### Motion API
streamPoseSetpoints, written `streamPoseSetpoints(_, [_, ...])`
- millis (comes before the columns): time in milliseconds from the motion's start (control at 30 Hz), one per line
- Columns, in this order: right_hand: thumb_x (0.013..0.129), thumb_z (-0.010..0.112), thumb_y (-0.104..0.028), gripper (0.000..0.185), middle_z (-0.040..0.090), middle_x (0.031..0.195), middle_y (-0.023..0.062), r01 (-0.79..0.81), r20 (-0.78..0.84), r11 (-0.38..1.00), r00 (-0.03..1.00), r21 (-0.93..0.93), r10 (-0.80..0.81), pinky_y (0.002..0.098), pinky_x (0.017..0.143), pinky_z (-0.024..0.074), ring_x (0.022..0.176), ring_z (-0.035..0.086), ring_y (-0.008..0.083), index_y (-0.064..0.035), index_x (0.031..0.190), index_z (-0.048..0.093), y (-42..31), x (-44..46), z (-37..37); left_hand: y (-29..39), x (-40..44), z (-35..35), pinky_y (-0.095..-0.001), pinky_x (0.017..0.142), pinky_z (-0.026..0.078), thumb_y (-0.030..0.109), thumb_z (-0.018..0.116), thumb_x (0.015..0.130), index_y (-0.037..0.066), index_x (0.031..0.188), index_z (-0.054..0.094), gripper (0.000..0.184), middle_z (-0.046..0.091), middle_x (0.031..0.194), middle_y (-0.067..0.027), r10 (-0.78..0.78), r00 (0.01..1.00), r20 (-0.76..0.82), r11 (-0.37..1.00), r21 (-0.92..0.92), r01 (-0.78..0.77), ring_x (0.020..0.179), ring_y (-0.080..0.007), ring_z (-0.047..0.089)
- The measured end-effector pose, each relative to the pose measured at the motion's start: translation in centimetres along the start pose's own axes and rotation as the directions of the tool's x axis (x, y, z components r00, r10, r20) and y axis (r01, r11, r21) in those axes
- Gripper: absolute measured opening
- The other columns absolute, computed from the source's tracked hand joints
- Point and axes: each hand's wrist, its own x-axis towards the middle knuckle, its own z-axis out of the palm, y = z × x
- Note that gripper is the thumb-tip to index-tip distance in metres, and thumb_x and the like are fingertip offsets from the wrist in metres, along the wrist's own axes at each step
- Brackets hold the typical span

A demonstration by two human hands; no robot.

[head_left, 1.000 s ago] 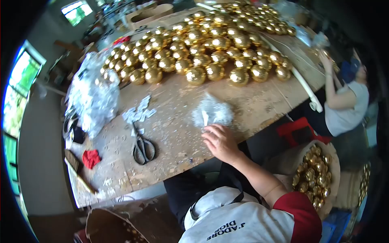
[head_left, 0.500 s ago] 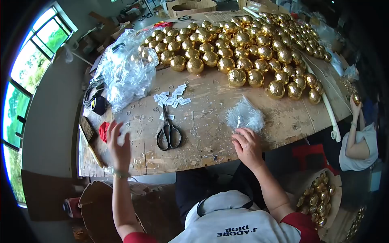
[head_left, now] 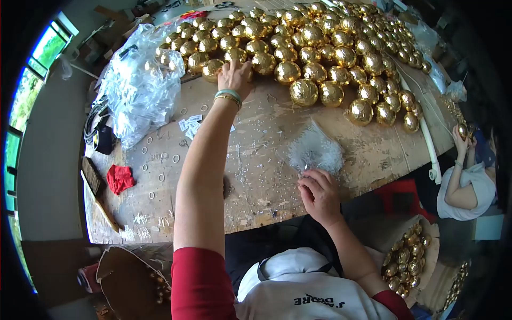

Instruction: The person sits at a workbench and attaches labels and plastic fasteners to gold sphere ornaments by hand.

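My left hand point(head_left: 234, 79) reaches far over the table, its fingers curled on a gold ball at the front edge of the pile of gold balls point(head_left: 304, 92). Bracelets circle that wrist. Nearer to me, my right hand point(head_left: 319, 193) pinches the near end of a bundle of fine clear strands point(head_left: 316, 151) lying on the table. What exactly sits between those fingertips is too small to make out. Small white tags point(head_left: 190, 126) lie left of my left forearm, which hides the scissors almost completely.
Clear plastic bags point(head_left: 140, 90), a red cloth point(head_left: 120, 179), a brush point(head_left: 96, 178) and small rings lie at the table's left. A white pipe point(head_left: 429, 146) runs along the right. Beyond it a person point(head_left: 466, 186) holds a gold ball. Boxes with gold balls stand below.
My left hand came into view over the table's left part, then moved forward and right onto a gold ball. My right hand stays at the strands. The head view has shifted.
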Motion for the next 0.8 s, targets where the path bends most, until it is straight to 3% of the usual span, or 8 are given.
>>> streamPoseSetpoints(133, [0.075, 0.068, -0.007, 0.012, 0.060, 0.102, 0.0073, -0.023, -0.005, 0.999, 1.000, 0.027, 0.023, 0.0385, 0.088, 0.0439, 0.102, 0.055, 0.0284, -0.0071, 0.086, 0.064, 0.0, -0.1, 0.0, -0.7, -1.4, -1.0, -0.0409, 0.093, 0.045, 0.033, 0.073, 0.071, 0.015, 0.121, 0.056, 0.056, 0.059, 0.112, -0.0144, -0.018, 0.992, -0.124, 0.984, -0.180, -0.005, 0.109, -0.0297, 0.052])
streamPoseSetpoints(233, [0.075, 0.068, -0.007, 0.012, 0.060, 0.102, 0.0076, -0.012, -0.018, 1.000, 1.000, -0.001, 0.012, 0.0385, 0.088, 0.0440, 0.102, 0.055, 0.0283, -0.0066, 0.086, 0.064, -0.1, -0.1, 0.1, -0.8, -5.4, -4.0, -0.0342, 0.088, 0.050, 0.029, 0.072, 0.076, 0.013, 0.125, 0.055, 0.054, 0.061, 0.118, -0.0131, -0.031, 0.987, 0.156, 0.717, -0.685, 0.131, 0.105, -0.0209, 0.059])
streamPoseSetpoints(300, [0.075, 0.068, -0.006, 0.012, 0.061, 0.102, 0.0079, -0.012, -0.026, 1.000, 1.000, 0.020, 0.013, 0.0387, 0.088, 0.0439, 0.102, 0.055, 0.0285, -0.0065, 0.086, 0.064, -0.1, -0.2, 0.1, 0.6, -9.0, -6.1, -0.0317, 0.088, 0.051, 0.024, 0.072, 0.080, 0.010, 0.127, 0.053, 0.052, 0.060, 0.120, -0.0131, -0.033, 0.926, 0.377, 0.557, -0.762, 0.330, 0.106, -0.0196, 0.059])
streamPoseSetpoints(367, [0.075, 0.068, -0.006, 0.012, 0.061, 0.102, 0.0080, 0.001, -0.035, 1.000, 0.999, 0.030, 0.000, 0.0390, 0.089, 0.0437, 0.102, 0.055, 0.0287, -0.0062, 0.087, 0.064, -0.1, -0.3, 0.2, 0.9, -12.3, -5.2, -0.0340, 0.092, 0.050, 0.026, 0.072, 0.081, 0.005, 0.128, 0.051, 0.055, 0.060, 0.118, -0.0148, 0.154, 0.930, 0.333, 0.466, -0.855, 0.229, 0.106, -0.0244, 0.059])
streamPoseSetpoints(533, [0.075, 0.067, -0.005, 0.013, 0.059, 0.103, 0.0087, 0.033, -0.029, 0.999, 0.999, 0.011, -0.033, 0.0389, 0.090, 0.0426, 0.103, 0.054, 0.0285, -0.0055, 0.088, 0.064, -0.3, -0.6, 0.2, 3.9, -17.8, -7.5, -0.0302, 0.076, 0.054, 0.038, 0.069, 0.084, 0.009, 0.130, 0.050, 0.058, 0.062, 0.101, -0.0095, 0.194, 0.939, 0.283, 0.761, -0.648, 0.038, 0.093, -0.0199, 0.063])
streamPoseSetpoints(667, [0.075, 0.066, -0.005, 0.013, 0.059, 0.103, 0.0083, 0.038, -0.042, 0.999, 0.998, -0.003, -0.038, 0.0388, 0.089, 0.0427, 0.103, 0.054, 0.0284, -0.0055, 0.088, 0.064, -0.2, -0.8, 0.2, 1.4, -15.9, -7.6, -0.0355, 0.078, 0.052, 0.052, 0.063, 0.083, 0.008, 0.124, 0.054, 0.061, 0.062, 0.107, -0.0176, 0.082, 0.954, 0.289, 0.559, -0.805, 0.197, 0.090, -0.0250, 0.064])
streamPoseSetpoints(700, [0.076, 0.066, -0.005, 0.013, 0.059, 0.103, 0.0081, 0.036, -0.042, 0.999, 0.998, 0.000, -0.036, 0.0386, 0.090, 0.0426, 0.103, 0.054, 0.0282, -0.0057, 0.088, 0.064, -0.2, -0.8, 0.2, 0.2, -14.7, -6.5, -0.0378, 0.078, 0.052, 0.047, 0.065, 0.082, 0.008, 0.121, 0.057, 0.055, 0.064, 0.104, -0.0180, -0.017, 0.991, 0.134, 0.857, -0.509, 0.084, 0.087, -0.0274, 0.063])
streamPoseSetpoints(800, [0.076, 0.066, -0.006, 0.011, 0.060, 0.103, 0.0078, 0.039, -0.048, 0.999, 0.998, -0.006, -0.040, 0.0384, 0.089, 0.0430, 0.102, 0.054, 0.0281, -0.0059, 0.087, 0.064, -0.4, -0.7, 0.3, -2.6, -13.9, -4.8, -0.0408, 0.079, 0.050, 0.037, 0.065, 0.082, 0.008, 0.107, 0.065, 0.038, 0.066, 0.098, -0.0188, 0.008, 1.000, 0.029, 0.949, -0.315, 0.002, 0.089, -0.0312, 0.062])
